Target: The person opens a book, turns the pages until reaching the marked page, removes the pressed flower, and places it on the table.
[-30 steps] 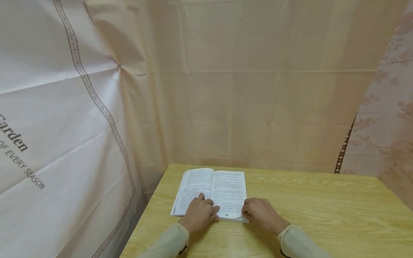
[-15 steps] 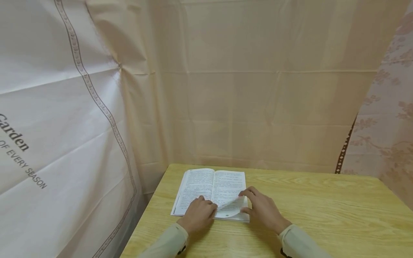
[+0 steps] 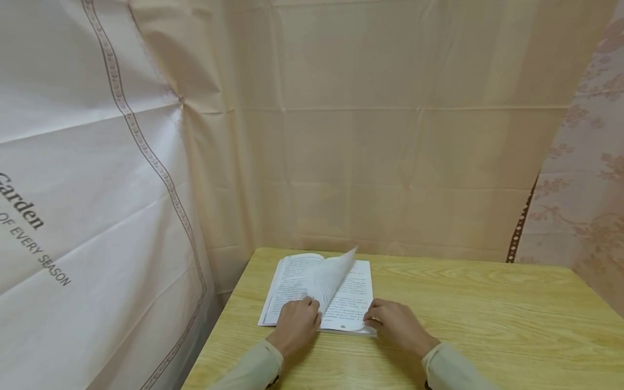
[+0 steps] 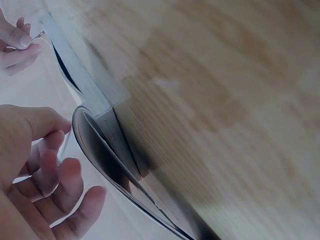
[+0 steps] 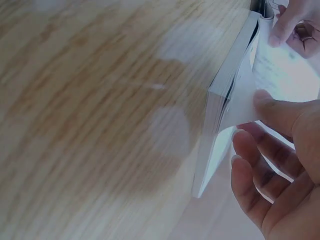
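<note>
An open book [image 3: 287,287] lies on the wooden table, printed text on both sides. One leaf [image 3: 333,273] stands up from the spine, leaning left, its far corner raised. My left hand [image 3: 296,325] rests at the near end of the spine, over the base of that leaf. In the left wrist view its fingers are loosely bent and the thumb touches the paper. At the near right corner, my right hand [image 3: 395,326] pinches a page [image 5: 242,100]; the right wrist view shows thumb and forefinger on the bent-up corner.
The yellow wood-grain table [image 3: 487,319] extends to the right of the book. A beige cloth [image 3: 390,162] hangs behind it. At the left hangs a white printed cloth [image 3: 97,216], and a floral one [image 3: 585,189] at the right.
A leaf has been lifted from the right side and swung up toward the left. My right hand let it go and came back to the corner; the left shifted slightly left.
</note>
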The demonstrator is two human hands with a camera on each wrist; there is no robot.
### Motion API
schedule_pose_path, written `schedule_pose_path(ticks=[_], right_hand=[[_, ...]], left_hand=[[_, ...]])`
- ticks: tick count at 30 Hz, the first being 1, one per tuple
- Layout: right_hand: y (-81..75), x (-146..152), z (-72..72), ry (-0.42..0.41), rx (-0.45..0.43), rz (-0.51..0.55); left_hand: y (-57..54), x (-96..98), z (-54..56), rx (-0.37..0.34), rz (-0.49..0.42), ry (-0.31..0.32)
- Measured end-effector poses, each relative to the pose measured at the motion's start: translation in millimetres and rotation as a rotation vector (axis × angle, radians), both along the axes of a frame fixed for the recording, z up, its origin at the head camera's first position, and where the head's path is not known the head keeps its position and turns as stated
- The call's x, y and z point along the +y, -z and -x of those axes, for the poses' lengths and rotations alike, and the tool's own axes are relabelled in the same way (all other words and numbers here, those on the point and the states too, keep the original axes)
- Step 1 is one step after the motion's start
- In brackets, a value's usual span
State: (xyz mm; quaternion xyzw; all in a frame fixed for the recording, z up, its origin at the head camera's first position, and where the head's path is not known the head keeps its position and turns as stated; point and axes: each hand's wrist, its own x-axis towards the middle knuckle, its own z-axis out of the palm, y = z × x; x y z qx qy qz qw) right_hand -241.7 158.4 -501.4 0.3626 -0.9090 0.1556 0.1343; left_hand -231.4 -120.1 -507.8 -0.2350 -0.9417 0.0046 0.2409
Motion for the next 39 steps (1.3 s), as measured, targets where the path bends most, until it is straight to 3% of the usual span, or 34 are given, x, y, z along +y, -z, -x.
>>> schedule_pose_path(ticks=[13,18,25,39], right_hand=[[3.2,-0.1,-1.3,0.007,0.002,-0.025],[5.1,0.3,-2.0,0.01,0.019,-0.021],[7.4,0.7,-2.6,0.014,0.059,-0.017],[5.8,0.8,-2.8,0.046,0.06,-0.017]], left_hand=[[4.0,-3.2,-1.4,0.079,-0.009,0.027],[3.3,-3.9,-0.5,0.05,-0.019,0.035],[4.3,-5.5,-1.4,-0.01,-0.043,0.095],[4.1,-4.5,-1.6,-0.113,0.037,0.082]])
